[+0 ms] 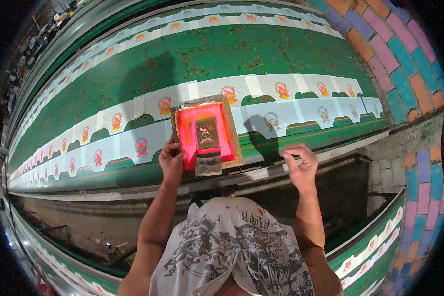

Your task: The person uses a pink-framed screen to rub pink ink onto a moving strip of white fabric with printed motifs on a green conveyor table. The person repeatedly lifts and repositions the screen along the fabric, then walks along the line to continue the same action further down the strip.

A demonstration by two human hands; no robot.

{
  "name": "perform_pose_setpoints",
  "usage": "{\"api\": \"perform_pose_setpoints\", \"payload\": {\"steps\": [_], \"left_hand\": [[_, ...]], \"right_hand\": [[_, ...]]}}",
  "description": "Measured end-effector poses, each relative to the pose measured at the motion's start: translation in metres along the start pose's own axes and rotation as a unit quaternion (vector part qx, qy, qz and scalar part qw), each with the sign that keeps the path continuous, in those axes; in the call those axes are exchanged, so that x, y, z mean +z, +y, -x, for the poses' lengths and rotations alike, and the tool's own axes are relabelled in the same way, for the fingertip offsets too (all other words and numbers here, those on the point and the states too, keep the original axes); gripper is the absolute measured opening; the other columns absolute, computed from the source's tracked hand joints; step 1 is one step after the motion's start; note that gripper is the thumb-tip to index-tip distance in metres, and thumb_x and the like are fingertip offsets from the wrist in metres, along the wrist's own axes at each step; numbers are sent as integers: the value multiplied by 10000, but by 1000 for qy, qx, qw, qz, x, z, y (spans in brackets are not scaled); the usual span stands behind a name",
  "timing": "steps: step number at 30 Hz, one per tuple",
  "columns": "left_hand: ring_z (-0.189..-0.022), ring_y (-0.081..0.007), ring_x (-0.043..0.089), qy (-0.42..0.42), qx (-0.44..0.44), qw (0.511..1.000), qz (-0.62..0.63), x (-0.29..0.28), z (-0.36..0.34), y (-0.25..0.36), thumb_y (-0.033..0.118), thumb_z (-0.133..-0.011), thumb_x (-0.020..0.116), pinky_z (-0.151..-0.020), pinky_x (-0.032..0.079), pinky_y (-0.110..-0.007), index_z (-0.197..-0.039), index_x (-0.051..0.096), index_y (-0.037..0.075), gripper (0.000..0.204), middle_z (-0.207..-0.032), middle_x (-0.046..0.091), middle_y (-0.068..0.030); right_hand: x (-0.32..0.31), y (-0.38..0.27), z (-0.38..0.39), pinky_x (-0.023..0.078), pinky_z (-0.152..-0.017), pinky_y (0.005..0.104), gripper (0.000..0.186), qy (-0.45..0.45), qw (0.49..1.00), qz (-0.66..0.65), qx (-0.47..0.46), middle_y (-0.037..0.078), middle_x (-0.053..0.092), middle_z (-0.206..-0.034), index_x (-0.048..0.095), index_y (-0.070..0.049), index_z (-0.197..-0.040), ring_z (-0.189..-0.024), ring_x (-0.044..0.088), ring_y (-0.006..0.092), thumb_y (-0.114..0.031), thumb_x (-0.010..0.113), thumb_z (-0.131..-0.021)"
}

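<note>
A screen-printing frame (pixel 235 130) with bright pink ink rests over white cut fabric pieces on the long green table. Its stencil (pixel 207 133) shows a small figure, and a worn squeegee (pixel 208 163) lies across its near edge. My left hand (pixel 172 158) grips the frame's left side. To the right of the frame, my right hand (pixel 301 163) hovers by the table's near edge, fingers curled into a loose pinch with nothing visible in them. Fabric pieces left of the frame (pixel 98 150) carry pink prints; those to its right (pixel 323 121) show pale grey outlines.
The green table (pixel 261 54) curves away to both sides, with more rows of printed pieces. A colourful brick walkway (pixel 404 64) borders its right end. Another table with printed pieces (pixel 360 246) stands behind me, across a dark gap (pixel 84 212). My patterned white shirt fills the bottom centre.
</note>
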State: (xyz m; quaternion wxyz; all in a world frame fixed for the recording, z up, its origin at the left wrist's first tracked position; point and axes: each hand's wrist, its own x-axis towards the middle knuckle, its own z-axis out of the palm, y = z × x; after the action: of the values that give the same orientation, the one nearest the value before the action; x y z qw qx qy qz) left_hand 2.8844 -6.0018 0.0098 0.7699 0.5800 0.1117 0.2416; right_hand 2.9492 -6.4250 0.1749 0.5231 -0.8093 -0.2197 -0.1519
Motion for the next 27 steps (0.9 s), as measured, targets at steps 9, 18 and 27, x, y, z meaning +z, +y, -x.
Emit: {"api": "perform_pose_setpoints", "payload": {"steps": [9, 18, 27], "left_hand": [[-1543, -319, 529, 23, -33, 997, -72, -1, -1, 1, -151, -771, 667, -1259, 407, -404, -1022, 705, -9, 291, -1681, 526, -264], [-1415, -248, 613, 15, -21, 998, -63, -4, 8, -5, -171, -776, 704, -1179, 468, -374, -990, 726, 77, 329, -1607, 575, -160], [-1457, -257, 576, 23, 8, 992, -123, 7, 14, 4, -133, -866, 761, -1210, 454, -387, -1060, 745, 76, 286, -1597, 556, -159]], "right_hand": [[86, -23, 18, 597, -899, 450, 170, -143, 988, 20, -60, 113, 794, -1043, 799, -47, -1019, -994, 755, 333, -34, 865, -862], [163, -38, 17, 529, -1107, 504, 447, -309, 927, 149, -153, 121, 703, -1359, 769, -106, -1314, -1312, 654, 339, -103, 817, -869], [169, -38, -48, 550, -1078, 485, 411, -424, 883, 149, -132, 145, 728, -1259, 739, -58, -1289, -1223, 680, 382, 29, 664, -895]]}}
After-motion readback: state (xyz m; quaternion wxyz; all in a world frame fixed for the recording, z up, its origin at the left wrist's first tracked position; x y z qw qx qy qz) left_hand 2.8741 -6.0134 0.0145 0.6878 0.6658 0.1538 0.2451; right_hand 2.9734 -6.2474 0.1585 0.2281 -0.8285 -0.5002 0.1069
